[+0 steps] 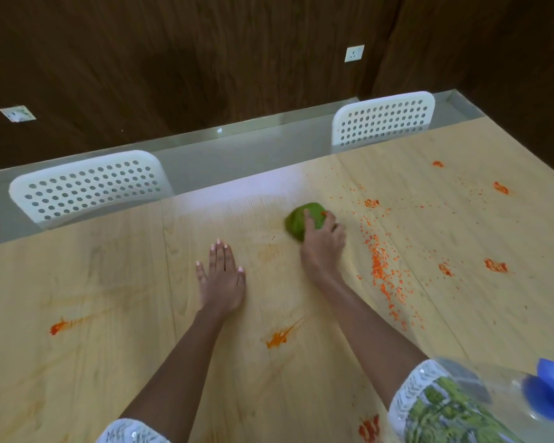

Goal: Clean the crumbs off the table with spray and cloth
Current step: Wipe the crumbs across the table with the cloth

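My right hand (322,243) grips a bunched green cloth (296,220) and presses it onto the light wooden table (109,282), just left of a band of orange crumbs (381,263). My left hand (221,273) lies flat on the tabletop with fingers straight, to the left of the cloth. Orange smears mark the wood at the near left (58,327) and near the middle (277,340). A clear spray bottle with a blue top (550,391) shows blurred at the bottom right corner.
Two white perforated chairs (87,187) (384,118) stand at the table's far edge. More orange blotches (494,265) are scattered across the right side of the table. A dark wood-panelled wall with sockets (354,53) rises behind.
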